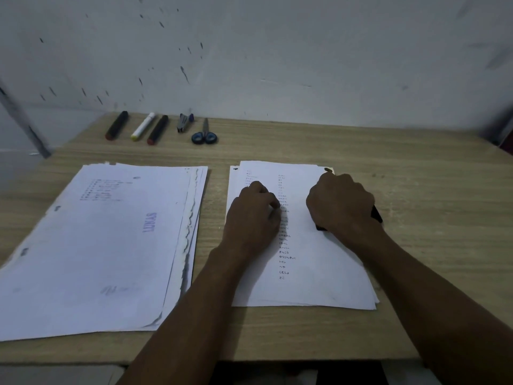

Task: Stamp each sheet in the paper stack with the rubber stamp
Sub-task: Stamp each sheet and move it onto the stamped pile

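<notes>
Two paper stacks lie on the wooden desk. The right stack has a printed column of text on its top sheet. My right hand grips a black rubber stamp and holds it down on that sheet's right half; most of the stamp is hidden under the hand. My left hand rests on the same sheet's left part with curled fingers, holding nothing that I can see. The left stack lies face down, and a purple stamp mark shows through its top sheet.
Along the desk's far edge lie two black markers, a white highlighter, a stapler and blue-handled scissors. A marked white wall rises right behind them.
</notes>
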{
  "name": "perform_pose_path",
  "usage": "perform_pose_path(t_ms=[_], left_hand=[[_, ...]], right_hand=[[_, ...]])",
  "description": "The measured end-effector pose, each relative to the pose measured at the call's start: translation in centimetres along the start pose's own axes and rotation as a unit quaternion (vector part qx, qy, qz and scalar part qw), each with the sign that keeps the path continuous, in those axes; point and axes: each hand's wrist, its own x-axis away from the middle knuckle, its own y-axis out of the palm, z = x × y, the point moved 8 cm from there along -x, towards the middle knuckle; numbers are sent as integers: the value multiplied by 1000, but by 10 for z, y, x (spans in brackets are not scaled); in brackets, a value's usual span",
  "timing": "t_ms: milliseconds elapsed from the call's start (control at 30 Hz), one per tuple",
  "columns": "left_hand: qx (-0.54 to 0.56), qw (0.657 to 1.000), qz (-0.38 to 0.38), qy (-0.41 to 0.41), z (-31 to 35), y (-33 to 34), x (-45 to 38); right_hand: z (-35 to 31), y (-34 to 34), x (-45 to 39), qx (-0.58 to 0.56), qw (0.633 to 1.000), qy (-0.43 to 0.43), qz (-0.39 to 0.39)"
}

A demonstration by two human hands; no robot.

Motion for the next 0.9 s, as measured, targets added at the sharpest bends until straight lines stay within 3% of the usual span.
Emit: perform_pose_path(t_ms=[233,700,900], left_hand=[[-1,1000,4,6,0,0,0],[-13,1000,-7,11,1,0,2],[-10,1000,-1,-2,5,-4,4]], right_hand=[[3,4,-2,-14,999,12,-50],[1,-2,-1,-43,997,-13,-60],[3,-3,-1,-143,977,-21,-158]])
